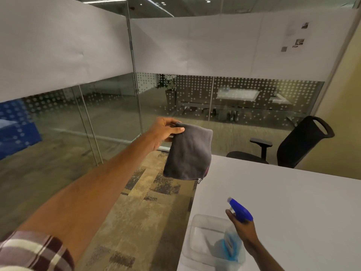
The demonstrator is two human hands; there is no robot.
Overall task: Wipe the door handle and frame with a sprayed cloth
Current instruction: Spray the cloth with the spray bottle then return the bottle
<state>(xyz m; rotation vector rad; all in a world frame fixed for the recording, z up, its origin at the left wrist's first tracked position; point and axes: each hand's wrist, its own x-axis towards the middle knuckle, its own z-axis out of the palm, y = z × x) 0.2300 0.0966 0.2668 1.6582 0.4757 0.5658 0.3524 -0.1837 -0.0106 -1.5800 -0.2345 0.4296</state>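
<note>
Frame centre, the left grip (pixel 166 132) pinches a grey cloth (pixel 188 153) hanging by the far corner of the desk (pixel 293 202) with open carpet (pixel 136 202) left of it; lower right, the right grip (pixel 242 226) clasps a spray bottle (pixel 240 210).

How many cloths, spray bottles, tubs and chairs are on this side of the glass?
grey cloth: 1
spray bottle: 1
clear tub: 1
black chair: 1
Total: 4
</note>
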